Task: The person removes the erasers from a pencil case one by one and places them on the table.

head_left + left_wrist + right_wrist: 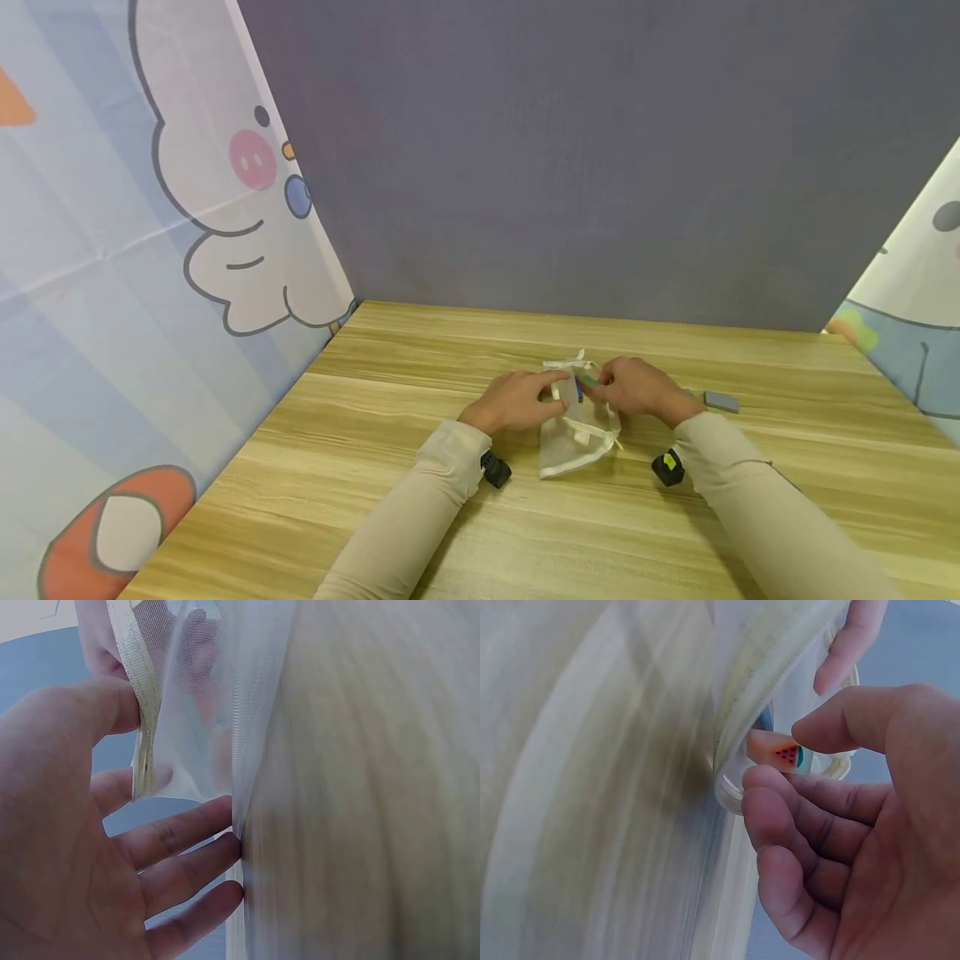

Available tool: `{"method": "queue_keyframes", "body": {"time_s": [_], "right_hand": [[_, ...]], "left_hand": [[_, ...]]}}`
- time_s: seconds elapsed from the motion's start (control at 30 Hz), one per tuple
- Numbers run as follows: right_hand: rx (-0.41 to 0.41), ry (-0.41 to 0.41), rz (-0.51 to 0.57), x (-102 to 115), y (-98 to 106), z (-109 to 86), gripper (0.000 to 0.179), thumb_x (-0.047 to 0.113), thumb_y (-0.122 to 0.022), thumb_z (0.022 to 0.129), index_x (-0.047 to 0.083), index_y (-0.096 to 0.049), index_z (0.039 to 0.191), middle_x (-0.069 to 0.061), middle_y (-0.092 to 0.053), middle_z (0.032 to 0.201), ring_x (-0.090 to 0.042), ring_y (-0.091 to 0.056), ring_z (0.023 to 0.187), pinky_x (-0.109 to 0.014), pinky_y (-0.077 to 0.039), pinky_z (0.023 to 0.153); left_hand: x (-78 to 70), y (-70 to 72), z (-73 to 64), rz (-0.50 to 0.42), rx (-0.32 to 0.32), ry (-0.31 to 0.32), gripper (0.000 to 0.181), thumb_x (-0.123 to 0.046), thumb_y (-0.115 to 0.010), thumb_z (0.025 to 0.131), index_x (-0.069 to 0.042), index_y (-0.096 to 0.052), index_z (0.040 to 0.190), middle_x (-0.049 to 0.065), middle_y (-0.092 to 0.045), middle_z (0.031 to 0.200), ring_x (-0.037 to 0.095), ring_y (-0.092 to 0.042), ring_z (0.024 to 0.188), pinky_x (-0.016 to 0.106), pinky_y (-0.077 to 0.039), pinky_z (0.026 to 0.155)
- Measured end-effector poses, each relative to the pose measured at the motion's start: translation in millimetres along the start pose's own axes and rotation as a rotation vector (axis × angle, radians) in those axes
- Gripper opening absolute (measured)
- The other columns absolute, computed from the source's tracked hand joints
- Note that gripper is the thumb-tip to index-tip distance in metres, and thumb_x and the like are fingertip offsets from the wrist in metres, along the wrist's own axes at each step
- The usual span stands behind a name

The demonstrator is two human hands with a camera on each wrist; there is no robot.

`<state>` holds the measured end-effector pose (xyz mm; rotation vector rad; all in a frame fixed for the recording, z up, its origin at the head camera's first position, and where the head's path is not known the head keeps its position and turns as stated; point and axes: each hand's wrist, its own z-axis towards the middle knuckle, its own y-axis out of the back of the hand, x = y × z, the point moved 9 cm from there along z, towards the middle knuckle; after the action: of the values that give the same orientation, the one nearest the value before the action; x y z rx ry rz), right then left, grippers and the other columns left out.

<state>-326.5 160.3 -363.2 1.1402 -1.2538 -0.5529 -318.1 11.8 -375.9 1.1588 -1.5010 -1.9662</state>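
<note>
A white mesh pouch (564, 448) with a cream zipper edge (145, 731) stands on the wooden table, its mouth spread apart. My left hand (517, 402) pinches that edge between thumb and index finger; its other fingers rest low along the pouch's side. From the right, my right hand (636, 387) reaches into the mouth. Between thumb and index finger it pinches a small pale piece with a watermelon-slice print (786, 754), possibly an eraser. Inside the pouch a small blue item (579, 390) shows, partly hidden by the mesh.
A flat grey block (722, 402) lies on the table (480, 533) right of the pouch, with another small grey thing partly behind the right wrist. A dark grey panel (555, 167) rises at the back. Cartoon-printed cloth (90, 333) hangs at both sides.
</note>
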Motion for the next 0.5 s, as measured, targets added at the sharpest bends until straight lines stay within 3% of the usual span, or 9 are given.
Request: {"method": "queue_keyframes", "body": {"time_s": [0.27, 0.5], "right_hand": [[-0.017, -0.005, 0.019, -2.5, 0.0, -1.1, 0.035, 0.040, -0.058, 0.100, 0.009, -0.070, 0.091, -0.001, -0.061, 0.071, -0.016, -0.049, 0.055, -0.034, -0.043, 0.056], [-0.039, 0.019, 0.052, -2.8, 1.7, -4.7, 0.035, 0.039, -0.058, 0.100, 0.008, -0.071, 0.093, -0.001, -0.065, 0.077, -0.016, -0.052, 0.059, -0.034, -0.044, 0.058]], "left_hand": [[0.3, 0.4, -0.1, -0.007, 0.006, 0.000, 0.054, -0.048, -0.050, 0.098, -0.037, -0.047, 0.150, -0.010, -0.058, 0.071, 0.011, -0.043, 0.052, 0.030, -0.037, 0.055], [1.3, -0.7, 0.4, 0.001, 0.011, 0.005, 0.054, -0.048, -0.049, 0.098, -0.037, -0.047, 0.150, -0.011, -0.058, 0.074, 0.011, -0.044, 0.053, 0.030, -0.037, 0.056]]}}
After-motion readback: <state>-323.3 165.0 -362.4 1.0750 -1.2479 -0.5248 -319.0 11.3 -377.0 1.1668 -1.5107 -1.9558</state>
